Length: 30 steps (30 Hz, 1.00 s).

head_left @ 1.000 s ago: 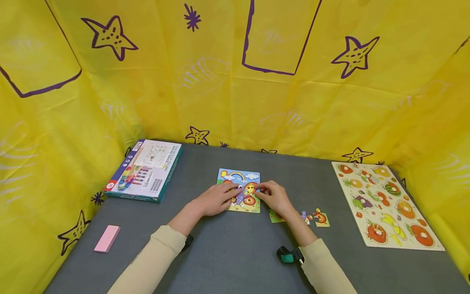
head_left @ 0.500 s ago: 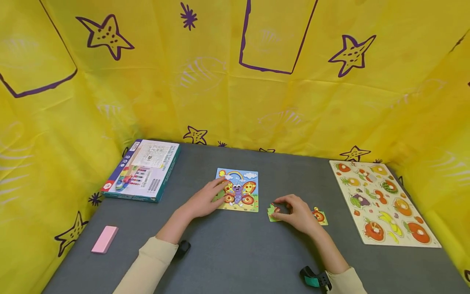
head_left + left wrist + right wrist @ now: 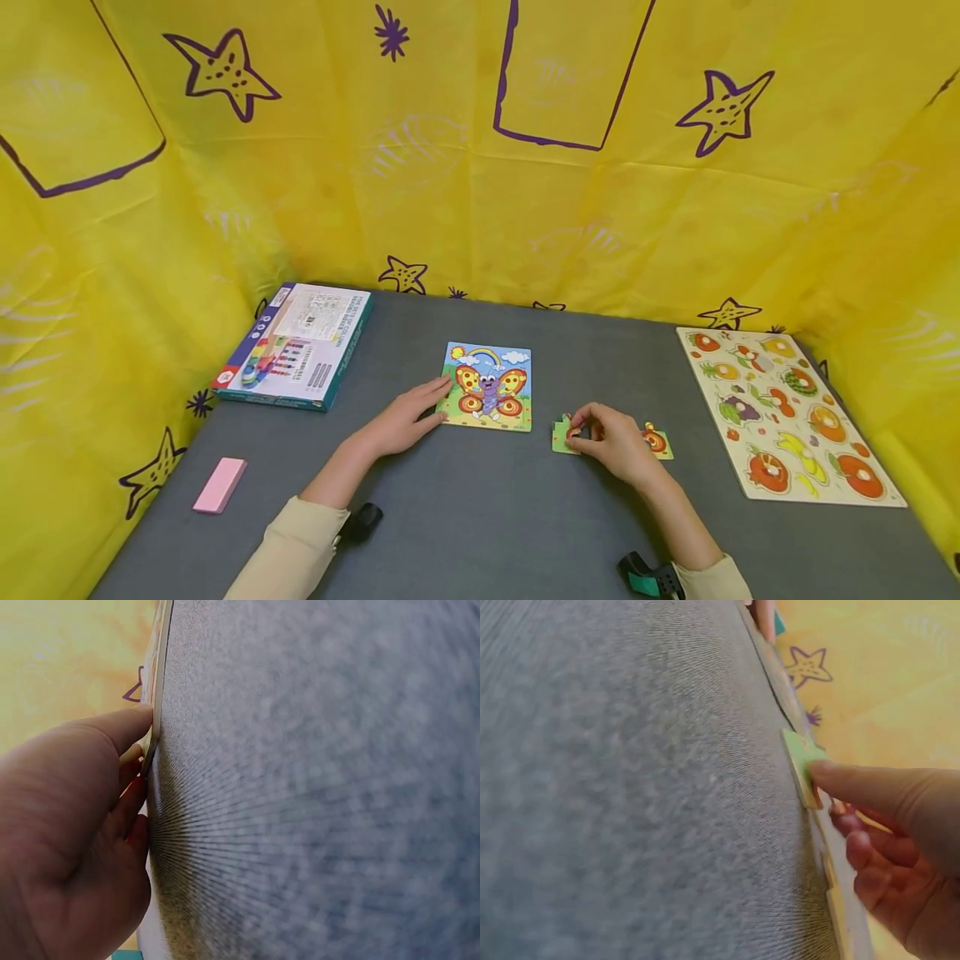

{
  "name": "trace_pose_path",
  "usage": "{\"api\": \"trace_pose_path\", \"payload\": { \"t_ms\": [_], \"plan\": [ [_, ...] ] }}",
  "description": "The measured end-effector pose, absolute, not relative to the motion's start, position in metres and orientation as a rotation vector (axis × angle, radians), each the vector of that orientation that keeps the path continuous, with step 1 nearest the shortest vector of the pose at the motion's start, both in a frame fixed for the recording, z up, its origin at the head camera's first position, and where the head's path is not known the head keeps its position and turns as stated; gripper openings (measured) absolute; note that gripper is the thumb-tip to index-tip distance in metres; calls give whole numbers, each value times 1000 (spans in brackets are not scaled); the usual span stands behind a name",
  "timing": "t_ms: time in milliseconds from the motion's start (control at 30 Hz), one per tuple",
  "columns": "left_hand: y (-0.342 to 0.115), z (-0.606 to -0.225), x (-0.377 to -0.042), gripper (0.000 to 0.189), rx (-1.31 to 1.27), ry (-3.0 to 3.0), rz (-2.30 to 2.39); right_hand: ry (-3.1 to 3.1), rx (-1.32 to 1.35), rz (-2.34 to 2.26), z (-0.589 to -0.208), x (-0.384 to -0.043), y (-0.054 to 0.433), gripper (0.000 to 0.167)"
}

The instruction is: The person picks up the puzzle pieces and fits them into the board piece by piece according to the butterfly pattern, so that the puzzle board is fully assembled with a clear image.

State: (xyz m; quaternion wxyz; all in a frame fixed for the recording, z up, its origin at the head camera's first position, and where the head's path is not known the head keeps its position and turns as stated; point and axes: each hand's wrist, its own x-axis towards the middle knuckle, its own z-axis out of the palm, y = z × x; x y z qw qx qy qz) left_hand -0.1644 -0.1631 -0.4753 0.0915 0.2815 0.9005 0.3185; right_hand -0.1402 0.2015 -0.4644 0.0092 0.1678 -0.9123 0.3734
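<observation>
A square butterfly picture puzzle (image 3: 489, 386) lies flat on the dark grey table. At its left edge rests my left hand (image 3: 408, 419), its fingers extended and the tips touching the border; the left wrist view shows the thumb (image 3: 131, 724) against the board's side. Right of that board, my right hand (image 3: 613, 442) pinches a green and red jigsaw piece (image 3: 562, 434) between thumb and index finger. In the right wrist view the thumb presses on the same jigsaw piece (image 3: 802, 766), close over the table. Another jigsaw piece (image 3: 658, 442) shows beyond the right hand, partly covered by it.
A wooden fruit peg board (image 3: 787, 417) lies at the right. On the left stand a flat toy box (image 3: 296, 346) and, nearer, a pink block (image 3: 220, 485). Yellow cloth with purple starfish walls in the back and sides of the grey table (image 3: 480, 517).
My left hand has slid left off the butterfly picture to its edge. The right hand left the picture, moved right and down, and took hold of the green and red jigsaw piece.
</observation>
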Motion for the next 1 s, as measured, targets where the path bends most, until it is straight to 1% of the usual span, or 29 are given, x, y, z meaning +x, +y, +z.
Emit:
{"api": "trace_pose_path", "payload": {
  "t_ms": [67, 167, 300, 467, 567, 667, 833, 1000],
  "plan": [
    [-164, -477, -165, 57, 834, 2676, 970, -2834, 499, 1246, -461, -142, 199, 21],
    [-164, -478, -166, 58, 818, 2671, 992, -2812, 464, 1447, -456, -147, 189, 18],
    [-165, -477, -167, 60, 791, 2666, 1001, -2760, 433, 1768, -453, -157, 161, 21],
    [-164, -476, -166, 61, 804, 2658, 1002, -2702, 309, 1967, -459, -171, 119, 23],
    [-163, -476, -166, 61, 811, 2653, 1012, -2688, 247, 1950, -463, -180, 98, 19],
    [-163, -476, -166, 61, 800, 2654, 1021, -2709, 260, 1853, -466, -189, 82, 15],
    [-164, -476, -166, 61, 771, 2661, 1030, -2766, 410, 1577, -471, -199, 65, 13],
    [-165, -476, -167, 60, 783, 2669, 1023, -2768, 554, 1342, -472, -201, 56, 11]
  ]
}}
